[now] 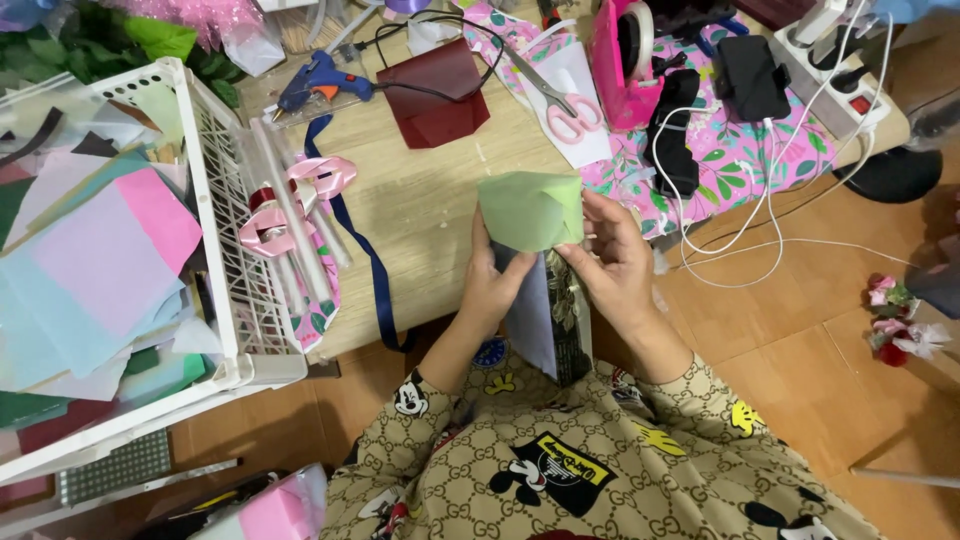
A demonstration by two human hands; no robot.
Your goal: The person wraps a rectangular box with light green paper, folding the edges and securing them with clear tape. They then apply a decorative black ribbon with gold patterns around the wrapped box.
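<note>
Your left hand and right hand both pinch a folded pale green paper sheet just past the near edge of the low wooden table. Pink-handled scissors lie farther back on it, a blue glue gun at its far left.

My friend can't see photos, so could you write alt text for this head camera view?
Seen from above, a person's left hand and right hand fold a green paper sheet over a low wooden table. A white basket of coloured paper sits to the left; a blue glue gun and pink-handled scissors lie beyond.
</note>
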